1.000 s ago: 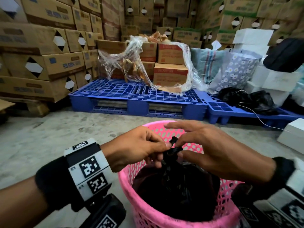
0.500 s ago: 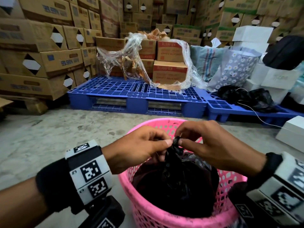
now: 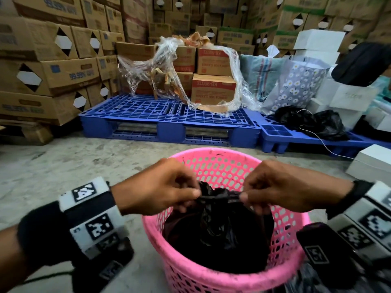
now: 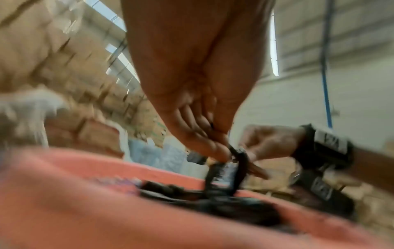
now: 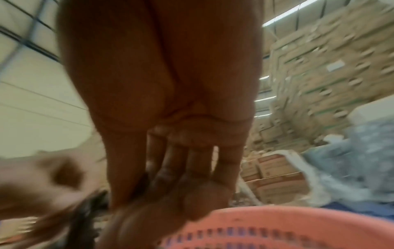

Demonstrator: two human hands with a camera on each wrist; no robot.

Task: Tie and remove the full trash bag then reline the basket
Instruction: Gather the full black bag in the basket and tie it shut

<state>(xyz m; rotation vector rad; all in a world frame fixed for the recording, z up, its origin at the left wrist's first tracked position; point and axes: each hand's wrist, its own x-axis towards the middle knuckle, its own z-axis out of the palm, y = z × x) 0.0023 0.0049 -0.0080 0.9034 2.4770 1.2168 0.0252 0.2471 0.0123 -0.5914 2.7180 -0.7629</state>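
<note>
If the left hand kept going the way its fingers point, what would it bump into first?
Most likely the right hand: the left hand points across the black trash bag's twisted top straight at it, though depth is unclear.

Concrete floor (image 3: 63, 176), grey, stained. Standing directly on it: pink mesh basket (image 3: 211, 166), near foreground; blue plastic pallet (image 3: 169, 115) behind it; second blue pallet (image 3: 317, 142) just beside the first, to the right; stacked cardboard cartons (image 3: 48, 77) at left; white box (image 3: 372, 163) at right edge.
</note>
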